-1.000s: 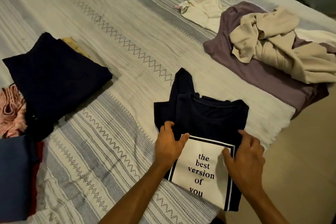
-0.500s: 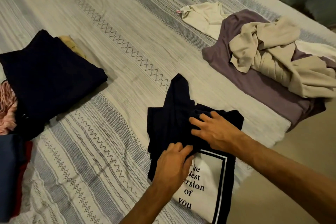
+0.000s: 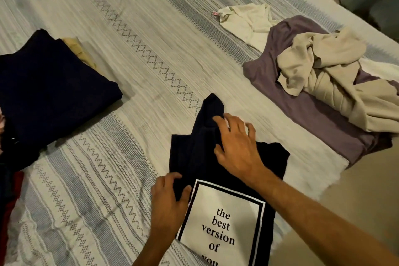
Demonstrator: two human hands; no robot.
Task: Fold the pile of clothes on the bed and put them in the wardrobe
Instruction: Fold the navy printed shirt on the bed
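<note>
A dark navy T-shirt with a white printed panel lies partly folded near the bed's front edge. My left hand pinches its left edge beside the panel. My right hand reaches across to the shirt's loose sleeve, fingertips touching the sleeve cloth, fingers spread. At the right, a pile of unfolded clothes holds a purple garment, a crumpled beige one on top and a cream one behind.
A folded navy garment lies at the left over a tan piece. Pink and red clothes sit at the far left edge. The striped bedspread stretches between the piles. Floor shows at the lower right.
My right hand has moved from the printed panel up across the shirt to the loose sleeve. My left hand has slid down to the shirt's left edge.
</note>
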